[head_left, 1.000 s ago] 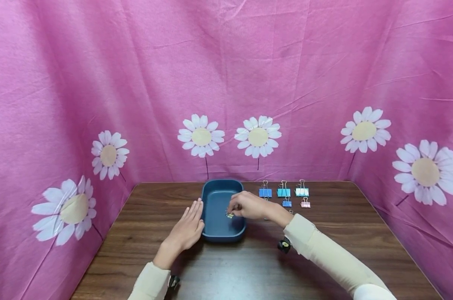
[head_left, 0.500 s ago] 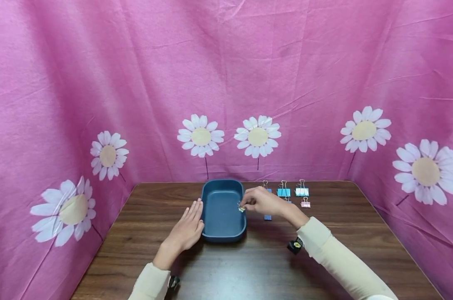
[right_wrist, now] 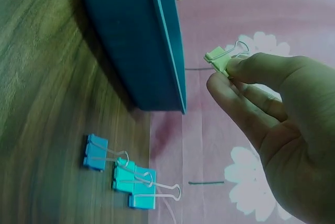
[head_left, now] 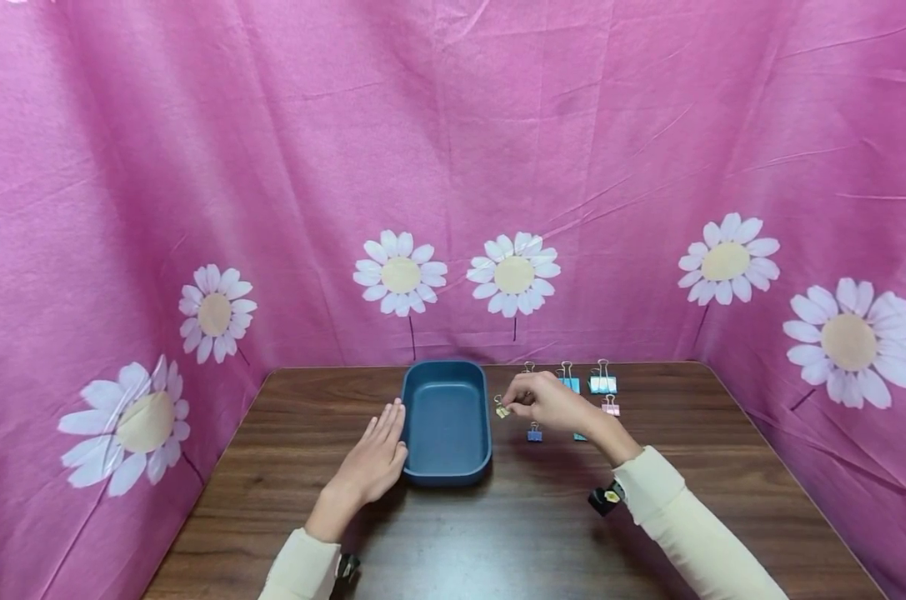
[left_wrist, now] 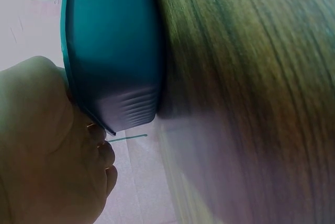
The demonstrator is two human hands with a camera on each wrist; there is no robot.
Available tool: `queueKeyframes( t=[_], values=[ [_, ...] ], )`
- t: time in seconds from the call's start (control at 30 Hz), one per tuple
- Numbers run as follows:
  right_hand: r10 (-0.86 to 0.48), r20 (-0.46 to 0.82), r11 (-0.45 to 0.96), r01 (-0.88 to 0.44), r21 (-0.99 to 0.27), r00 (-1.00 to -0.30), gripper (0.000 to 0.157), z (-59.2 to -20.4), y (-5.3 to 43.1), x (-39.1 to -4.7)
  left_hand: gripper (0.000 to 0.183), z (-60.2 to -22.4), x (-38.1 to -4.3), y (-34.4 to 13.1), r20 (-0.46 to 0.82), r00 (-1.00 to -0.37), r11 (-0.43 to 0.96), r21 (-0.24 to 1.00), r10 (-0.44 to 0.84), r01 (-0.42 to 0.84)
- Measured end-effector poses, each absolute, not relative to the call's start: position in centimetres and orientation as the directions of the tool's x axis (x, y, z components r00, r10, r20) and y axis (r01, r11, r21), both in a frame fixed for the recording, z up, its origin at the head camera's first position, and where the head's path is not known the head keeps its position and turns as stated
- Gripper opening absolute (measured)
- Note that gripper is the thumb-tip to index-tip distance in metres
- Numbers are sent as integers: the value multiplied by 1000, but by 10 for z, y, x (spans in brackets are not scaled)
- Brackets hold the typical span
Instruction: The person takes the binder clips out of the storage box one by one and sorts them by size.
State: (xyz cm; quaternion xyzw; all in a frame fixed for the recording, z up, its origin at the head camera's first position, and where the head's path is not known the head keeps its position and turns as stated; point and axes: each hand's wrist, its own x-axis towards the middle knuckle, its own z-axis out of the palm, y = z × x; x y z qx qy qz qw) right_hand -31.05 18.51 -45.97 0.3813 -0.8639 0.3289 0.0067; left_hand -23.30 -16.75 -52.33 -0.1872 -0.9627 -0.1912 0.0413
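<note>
Between thumb and fingertips, my right hand (head_left: 548, 403) pinches a small yellow binder clip (head_left: 501, 411), held just right of the dark blue tray (head_left: 447, 480). In the right wrist view the yellow clip (right_wrist: 218, 59) shows its wire handles, raised above the tabletop and apart from the tray wall (right_wrist: 128, 41). My left hand (head_left: 368, 460) rests with straight fingers along the tray's left rim. Nothing lies in the visible inside of the tray. A small blue binder clip (head_left: 534, 436) stands below my right hand, which partly hides other clips.
Right of the tray, several binder clips stand in rows on the wooden table (head_left: 453, 546): a turquoise one (head_left: 570, 384), a shiny light-blue one (head_left: 603, 385) and a small pink one (head_left: 611, 409) among them. A pink flowered cloth (head_left: 453, 167) hangs behind and at both sides.
My right hand has moved from inside the tray over its right rim to the right, still pinching the yellow binder clip. My left hand has stayed at the left rim.
</note>
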Motion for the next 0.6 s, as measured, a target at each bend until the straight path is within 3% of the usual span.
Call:
queueKeyframes(
  t=[0.6],
  values=[
    [-541,247,520,-551,-653,-804,9,-469,229,-299,63,-523,-232,-168,175,-920,835,386,352,392]
  ],
)
